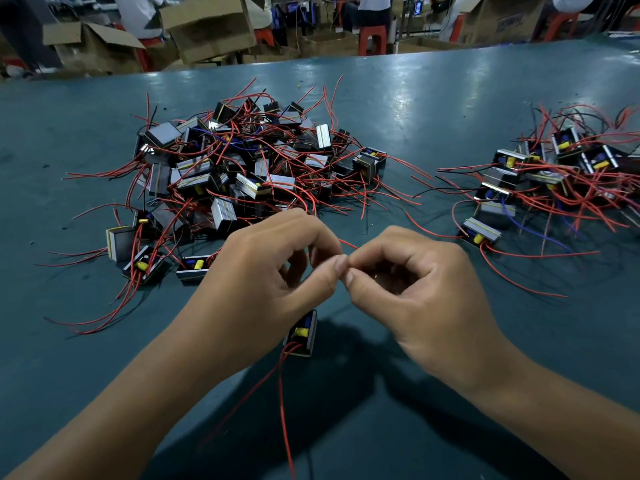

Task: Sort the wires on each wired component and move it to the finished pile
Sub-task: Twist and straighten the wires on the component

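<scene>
Your left hand (277, 268) & right hand (412, 289) meet over table (415, 109), thumb + forefinger tips pinched on thin red wire (347, 244), other fingers curled. Wired component (302, 332) hangs just below left hand, its red leads trailing toward you. Big unsorted pile (242, 164) ahead-left; smaller pile (554, 178) far right, well apart.

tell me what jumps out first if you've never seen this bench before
The big tangled pile of wired components with red leads sprawls across the teal table at centre left, with a smaller pile at the right edge. In front, the left hand and right hand meet fingertip to fingertip, pinching a thin red wire, with one component beneath them.
</scene>
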The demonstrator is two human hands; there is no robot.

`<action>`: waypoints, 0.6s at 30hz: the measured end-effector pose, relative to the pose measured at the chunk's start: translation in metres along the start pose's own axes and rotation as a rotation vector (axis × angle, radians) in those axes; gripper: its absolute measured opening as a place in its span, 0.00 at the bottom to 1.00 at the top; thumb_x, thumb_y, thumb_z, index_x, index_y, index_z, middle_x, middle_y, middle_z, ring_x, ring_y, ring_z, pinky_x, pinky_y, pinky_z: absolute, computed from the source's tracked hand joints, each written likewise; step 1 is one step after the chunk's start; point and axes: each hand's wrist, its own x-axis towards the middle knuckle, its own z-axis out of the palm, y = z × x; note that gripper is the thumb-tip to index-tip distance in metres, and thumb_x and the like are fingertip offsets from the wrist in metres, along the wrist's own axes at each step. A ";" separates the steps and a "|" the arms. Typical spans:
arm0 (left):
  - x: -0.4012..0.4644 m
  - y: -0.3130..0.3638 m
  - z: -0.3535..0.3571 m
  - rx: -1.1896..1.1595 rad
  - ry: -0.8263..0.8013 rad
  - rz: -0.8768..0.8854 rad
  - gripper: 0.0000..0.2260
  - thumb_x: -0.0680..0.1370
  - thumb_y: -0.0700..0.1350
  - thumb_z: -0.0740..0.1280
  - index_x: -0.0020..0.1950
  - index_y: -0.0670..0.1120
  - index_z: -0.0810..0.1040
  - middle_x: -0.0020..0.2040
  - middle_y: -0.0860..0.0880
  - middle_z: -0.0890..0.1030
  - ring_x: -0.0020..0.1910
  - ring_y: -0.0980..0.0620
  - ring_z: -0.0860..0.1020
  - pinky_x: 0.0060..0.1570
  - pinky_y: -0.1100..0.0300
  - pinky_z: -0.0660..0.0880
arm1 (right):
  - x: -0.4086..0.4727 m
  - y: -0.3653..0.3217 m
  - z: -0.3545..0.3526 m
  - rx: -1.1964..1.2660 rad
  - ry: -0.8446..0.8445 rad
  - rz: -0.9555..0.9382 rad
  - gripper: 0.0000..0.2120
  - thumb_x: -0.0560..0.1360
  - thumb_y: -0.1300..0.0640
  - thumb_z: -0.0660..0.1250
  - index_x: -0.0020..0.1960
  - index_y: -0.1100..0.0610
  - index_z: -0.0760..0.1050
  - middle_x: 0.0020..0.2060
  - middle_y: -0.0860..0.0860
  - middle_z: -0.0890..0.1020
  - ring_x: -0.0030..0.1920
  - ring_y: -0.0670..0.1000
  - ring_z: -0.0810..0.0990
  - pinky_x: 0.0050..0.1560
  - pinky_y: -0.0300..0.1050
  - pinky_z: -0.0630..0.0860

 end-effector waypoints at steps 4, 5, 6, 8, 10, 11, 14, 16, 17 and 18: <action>-0.002 -0.002 0.001 -0.071 -0.024 -0.070 0.04 0.78 0.50 0.67 0.43 0.52 0.78 0.36 0.59 0.75 0.34 0.57 0.72 0.34 0.70 0.66 | 0.001 0.000 0.000 0.019 -0.008 0.009 0.03 0.71 0.56 0.72 0.38 0.52 0.82 0.32 0.46 0.78 0.31 0.48 0.73 0.33 0.38 0.67; -0.002 -0.002 0.001 -0.095 -0.032 -0.083 0.05 0.78 0.51 0.66 0.43 0.54 0.77 0.37 0.60 0.75 0.34 0.57 0.72 0.34 0.69 0.66 | 0.001 0.000 -0.001 0.037 -0.011 0.020 0.03 0.71 0.56 0.72 0.38 0.52 0.81 0.32 0.46 0.78 0.30 0.47 0.73 0.32 0.39 0.68; -0.002 -0.002 0.001 -0.101 -0.039 -0.084 0.05 0.79 0.51 0.65 0.43 0.55 0.76 0.37 0.61 0.75 0.34 0.57 0.72 0.34 0.68 0.67 | 0.002 0.001 -0.001 0.059 -0.014 0.034 0.03 0.71 0.55 0.72 0.38 0.52 0.81 0.31 0.46 0.78 0.30 0.46 0.72 0.32 0.39 0.68; -0.002 -0.001 0.001 -0.069 -0.048 -0.063 0.05 0.80 0.51 0.64 0.44 0.56 0.75 0.38 0.60 0.74 0.36 0.58 0.72 0.36 0.69 0.66 | 0.002 0.001 -0.001 0.094 -0.020 0.059 0.04 0.70 0.55 0.72 0.37 0.52 0.81 0.31 0.46 0.78 0.29 0.45 0.72 0.31 0.40 0.68; -0.001 -0.001 0.002 -0.044 -0.059 -0.054 0.05 0.80 0.51 0.63 0.45 0.55 0.74 0.39 0.60 0.73 0.37 0.60 0.72 0.37 0.70 0.66 | 0.003 0.001 -0.002 0.101 -0.026 0.068 0.03 0.70 0.55 0.72 0.37 0.52 0.81 0.31 0.45 0.78 0.29 0.45 0.72 0.31 0.40 0.68; -0.002 -0.002 0.002 -0.054 -0.067 -0.060 0.05 0.80 0.51 0.63 0.45 0.54 0.74 0.39 0.60 0.73 0.37 0.60 0.72 0.37 0.71 0.66 | 0.003 0.001 -0.002 0.096 -0.029 0.066 0.03 0.70 0.55 0.72 0.37 0.52 0.81 0.31 0.45 0.77 0.29 0.44 0.71 0.31 0.39 0.68; -0.003 -0.002 0.001 -0.114 -0.099 -0.092 0.05 0.80 0.50 0.63 0.46 0.52 0.75 0.38 0.59 0.73 0.34 0.57 0.71 0.35 0.70 0.66 | 0.003 0.001 -0.003 0.083 -0.039 0.060 0.04 0.70 0.55 0.72 0.37 0.51 0.80 0.31 0.44 0.77 0.29 0.44 0.71 0.31 0.39 0.67; -0.003 -0.002 0.000 -0.101 -0.098 -0.078 0.04 0.79 0.49 0.65 0.45 0.51 0.76 0.38 0.57 0.74 0.35 0.55 0.72 0.36 0.68 0.67 | 0.003 0.000 -0.003 0.081 -0.045 0.056 0.04 0.70 0.55 0.72 0.37 0.51 0.80 0.31 0.44 0.77 0.29 0.45 0.71 0.31 0.40 0.67; -0.003 -0.002 -0.001 -0.075 -0.095 -0.058 0.04 0.79 0.48 0.65 0.46 0.51 0.77 0.38 0.56 0.74 0.37 0.55 0.73 0.37 0.69 0.67 | 0.003 0.000 -0.003 0.079 -0.045 0.054 0.04 0.70 0.55 0.72 0.36 0.51 0.80 0.31 0.44 0.77 0.29 0.45 0.71 0.31 0.41 0.67; -0.003 -0.001 -0.002 -0.049 -0.094 -0.035 0.05 0.79 0.48 0.65 0.46 0.50 0.77 0.38 0.56 0.74 0.38 0.55 0.73 0.38 0.69 0.67 | 0.003 0.000 -0.003 0.076 -0.043 0.051 0.04 0.70 0.55 0.72 0.36 0.51 0.80 0.31 0.44 0.77 0.29 0.45 0.72 0.31 0.40 0.68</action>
